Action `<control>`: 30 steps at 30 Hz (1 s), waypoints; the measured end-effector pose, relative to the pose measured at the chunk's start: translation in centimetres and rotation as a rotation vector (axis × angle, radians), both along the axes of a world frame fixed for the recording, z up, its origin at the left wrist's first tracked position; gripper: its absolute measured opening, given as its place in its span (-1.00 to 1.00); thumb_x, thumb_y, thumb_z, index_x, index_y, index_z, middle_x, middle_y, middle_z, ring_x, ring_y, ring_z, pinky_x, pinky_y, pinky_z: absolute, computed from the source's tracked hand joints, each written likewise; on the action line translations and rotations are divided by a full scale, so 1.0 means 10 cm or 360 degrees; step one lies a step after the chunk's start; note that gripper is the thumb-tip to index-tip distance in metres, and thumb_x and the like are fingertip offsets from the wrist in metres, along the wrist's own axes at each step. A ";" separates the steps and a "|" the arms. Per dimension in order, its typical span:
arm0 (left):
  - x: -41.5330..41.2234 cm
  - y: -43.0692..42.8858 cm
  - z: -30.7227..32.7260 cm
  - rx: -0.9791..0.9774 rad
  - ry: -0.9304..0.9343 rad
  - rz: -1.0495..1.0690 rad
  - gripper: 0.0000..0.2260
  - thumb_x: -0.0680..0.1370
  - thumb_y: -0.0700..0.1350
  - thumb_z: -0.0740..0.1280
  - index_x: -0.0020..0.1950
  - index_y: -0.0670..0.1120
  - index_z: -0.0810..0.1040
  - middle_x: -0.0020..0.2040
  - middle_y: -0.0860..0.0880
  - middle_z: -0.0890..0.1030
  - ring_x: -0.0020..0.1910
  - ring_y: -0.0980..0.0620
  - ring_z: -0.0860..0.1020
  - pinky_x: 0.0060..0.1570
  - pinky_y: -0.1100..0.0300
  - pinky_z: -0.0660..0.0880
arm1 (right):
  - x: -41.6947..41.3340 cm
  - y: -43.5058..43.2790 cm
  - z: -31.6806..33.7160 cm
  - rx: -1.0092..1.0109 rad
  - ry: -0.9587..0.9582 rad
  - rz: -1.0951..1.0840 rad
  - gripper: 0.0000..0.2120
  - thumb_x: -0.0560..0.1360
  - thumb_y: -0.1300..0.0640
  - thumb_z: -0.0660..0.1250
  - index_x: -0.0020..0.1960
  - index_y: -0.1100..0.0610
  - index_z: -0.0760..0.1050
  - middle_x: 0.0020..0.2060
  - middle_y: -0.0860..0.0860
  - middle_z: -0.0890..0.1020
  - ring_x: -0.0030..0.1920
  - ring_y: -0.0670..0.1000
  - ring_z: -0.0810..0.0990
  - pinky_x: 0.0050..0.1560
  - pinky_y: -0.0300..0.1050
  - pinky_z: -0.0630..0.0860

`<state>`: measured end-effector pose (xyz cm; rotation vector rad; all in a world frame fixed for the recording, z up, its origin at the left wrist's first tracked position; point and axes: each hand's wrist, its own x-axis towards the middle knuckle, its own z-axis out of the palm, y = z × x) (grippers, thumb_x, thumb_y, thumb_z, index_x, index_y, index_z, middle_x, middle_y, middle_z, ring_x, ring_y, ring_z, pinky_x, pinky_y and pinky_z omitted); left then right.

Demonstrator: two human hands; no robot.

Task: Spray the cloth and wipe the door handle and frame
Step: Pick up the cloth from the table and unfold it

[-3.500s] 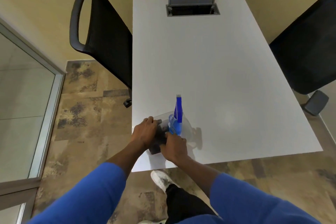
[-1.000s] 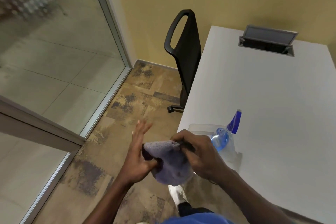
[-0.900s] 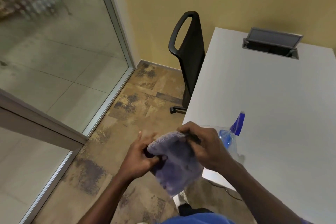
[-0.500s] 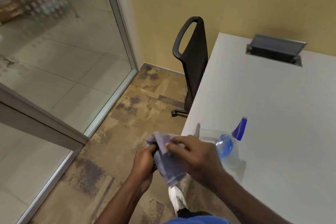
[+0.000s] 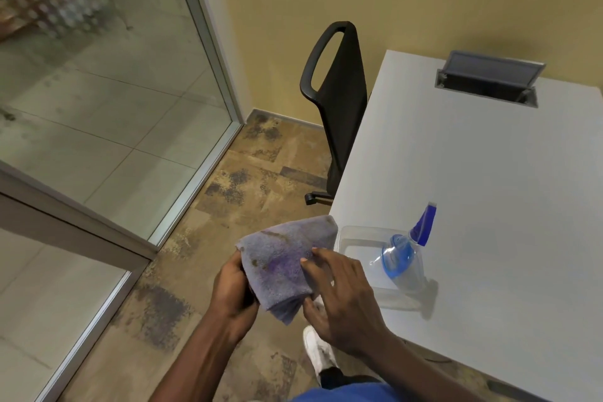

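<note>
A folded purple-grey cloth [image 5: 283, 259] with darker stains is held in front of me above the floor. My left hand [image 5: 232, 292] grips its left edge from below. My right hand [image 5: 339, 295] rests its fingers on the cloth's right side, thumb under the lower fold. A clear spray bottle [image 5: 404, 259] with a blue nozzle stands in a clear plastic tray [image 5: 354, 235] at the near left corner of the white table [image 5: 473, 179], just right of my hands. The metal door frame [image 5: 208, 39] and glass panels fill the left side. No door handle is in view.
A black office chair [image 5: 339, 98] stands against the table's left edge. An open cable box [image 5: 486, 81] sits at the table's far end. Patterned brown floor lies between the glass wall and table. My white shoe [image 5: 318, 354] shows below my hands.
I have turned from the table toward the glass door and lifted the cloth out of the tray. In the last second the bunched cloth has been folded flatter between my hands.
</note>
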<state>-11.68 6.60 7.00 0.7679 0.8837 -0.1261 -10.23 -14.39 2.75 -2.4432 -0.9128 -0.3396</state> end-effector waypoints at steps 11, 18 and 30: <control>0.01 0.04 0.10 0.0651 0.0315 -0.0143 -0.72 0.82 -0.05 0.32 0.12 -0.13 0.79 -0.15 -0.05 0.85 0.09 -0.33 0.73 0.18 -0.30 0.70 | 0.38 0.03 0.28 0.0303 -0.0129 -0.0154 -0.73 0.63 0.12 0.36 0.27 0.14 0.70 0.15 0.05 0.78 0.10 0.03 0.75 0.04 -0.03 0.73; 0.07 0.07 0.16 0.0275 0.0184 0.0079 -0.63 0.88 -0.10 0.13 0.34 -0.25 0.69 0.14 -0.24 0.82 0.09 -0.26 0.76 -0.02 -0.11 0.74 | 0.21 0.06 0.15 0.0319 0.0036 0.0224 -0.66 0.43 0.22 0.51 0.21 0.18 0.70 0.27 0.08 0.73 0.29 0.06 0.70 0.23 0.07 0.69; 0.16 0.03 0.36 0.0836 -0.0041 -0.0285 -0.64 0.77 0.13 0.35 0.18 -0.12 0.79 0.06 -0.14 0.85 0.07 -0.12 0.83 0.00 0.05 0.77 | 0.41 0.25 0.29 0.1104 0.1137 -0.0187 -0.86 0.60 -0.04 0.42 0.14 -0.22 0.65 0.00 -0.27 0.74 0.06 -0.16 0.72 0.02 -0.27 0.62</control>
